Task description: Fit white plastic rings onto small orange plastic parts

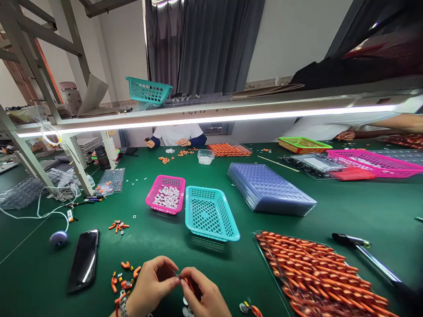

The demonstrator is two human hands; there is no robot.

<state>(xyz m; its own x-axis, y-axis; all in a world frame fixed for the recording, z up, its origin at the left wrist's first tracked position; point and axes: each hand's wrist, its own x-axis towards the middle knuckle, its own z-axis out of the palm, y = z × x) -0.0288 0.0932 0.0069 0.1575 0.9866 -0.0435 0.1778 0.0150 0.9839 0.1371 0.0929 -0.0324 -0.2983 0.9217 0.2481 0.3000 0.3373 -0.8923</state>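
Observation:
At the front of the table my left hand point(152, 284) and my right hand point(205, 291) meet, thumbs and forefingers pinched together. A small orange part point(187, 281) shows between the fingers of my right hand, mostly hidden. What my left fingertips pinch is too small to make out. Beside my left wrist lie loose orange parts point(126, 285) with small metal discs. White round pieces point(187, 310) are partly covered below my right hand. To its right lies another orange part point(256, 311) with a silver disc.
A pink basket point(149, 200) holds white pieces; a turquoise basket point(231, 222) stands beside it. Stacked clear trays point(280, 203) are behind right, with a tray of orange parts point(317, 273) nearer. A phone point(83, 260) lies left. Co-workers' hands point(183, 142) show across the table.

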